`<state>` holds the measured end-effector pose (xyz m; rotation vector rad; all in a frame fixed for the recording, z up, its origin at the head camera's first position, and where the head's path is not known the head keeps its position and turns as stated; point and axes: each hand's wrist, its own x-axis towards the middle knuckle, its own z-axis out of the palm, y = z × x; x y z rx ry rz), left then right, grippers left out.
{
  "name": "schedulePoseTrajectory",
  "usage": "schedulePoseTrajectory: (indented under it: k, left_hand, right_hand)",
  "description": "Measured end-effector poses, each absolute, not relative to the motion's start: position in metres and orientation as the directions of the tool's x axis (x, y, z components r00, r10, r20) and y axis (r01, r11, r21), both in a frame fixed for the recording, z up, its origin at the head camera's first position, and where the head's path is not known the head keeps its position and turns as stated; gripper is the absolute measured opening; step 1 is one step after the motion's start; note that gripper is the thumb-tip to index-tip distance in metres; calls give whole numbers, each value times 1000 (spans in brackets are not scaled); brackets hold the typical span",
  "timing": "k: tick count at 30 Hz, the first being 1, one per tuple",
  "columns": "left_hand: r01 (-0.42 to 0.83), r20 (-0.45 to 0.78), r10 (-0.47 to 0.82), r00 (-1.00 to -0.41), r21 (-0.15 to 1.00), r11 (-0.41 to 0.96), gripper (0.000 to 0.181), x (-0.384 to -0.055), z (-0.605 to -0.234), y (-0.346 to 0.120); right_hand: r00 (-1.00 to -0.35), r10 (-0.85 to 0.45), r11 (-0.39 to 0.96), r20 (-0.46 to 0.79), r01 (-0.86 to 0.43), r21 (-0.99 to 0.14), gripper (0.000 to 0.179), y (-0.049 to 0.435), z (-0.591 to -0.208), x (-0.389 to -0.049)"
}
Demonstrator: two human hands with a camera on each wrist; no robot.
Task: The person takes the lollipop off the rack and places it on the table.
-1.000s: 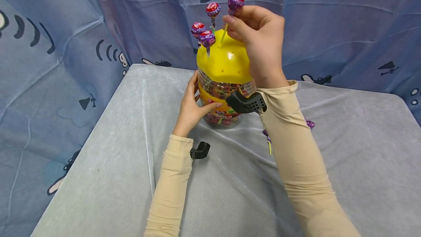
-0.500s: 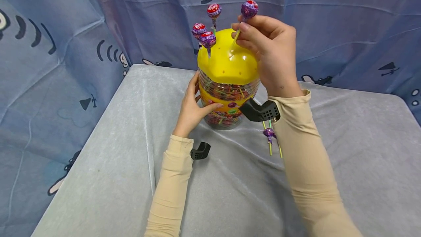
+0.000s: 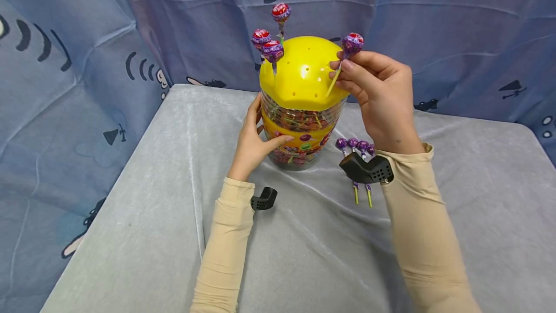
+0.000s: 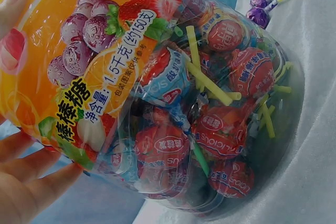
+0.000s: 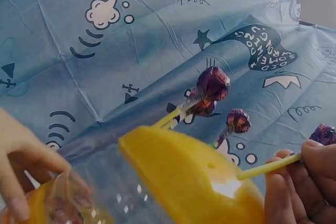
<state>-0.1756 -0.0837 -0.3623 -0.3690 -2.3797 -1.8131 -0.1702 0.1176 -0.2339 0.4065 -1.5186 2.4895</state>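
A clear plastic candy jar full of lollipops stands on the table under a yellow domed lid with small holes. My left hand grips the jar's left side, thumb across the orange label. Between thumb and fingers, my right hand pinches a purple-wrapped lollipop below its head. Its yellow stick slants down to the lid's right side; whether the tip is in a hole I cannot tell. Several lollipops stand upright in the lid's left side.
More purple lollipops lie on the grey cloth right of the jar, partly hidden by the black wrist mount. The cloth-covered table meets a blue patterned curtain behind.
My right hand has moved right and down across the lid with the lollipop, uncovering more of the lollipops on the cloth. My left hand stays on the jar.
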Motion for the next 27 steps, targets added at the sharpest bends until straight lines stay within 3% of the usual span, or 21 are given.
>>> schedulePoseTrajectory:
  k: [8,15,27]
  left_hand:
    - [264,242,114,-964,932,251,103,-176,-363,-83]
    - [261,239,116,-964,934,244,102,-175,-361,-82]
    - [263,241,119,-963,936,232,101,-176,-362,-83]
  right_hand:
    - [-954,12,-479,298,-267,-836,15,141,-251,-153]
    - [-963,32,-406,269,-258,-876,8,165,-273,-133]
    - [-974,59,-355,217,-224,-907,13,191,-298,-110]
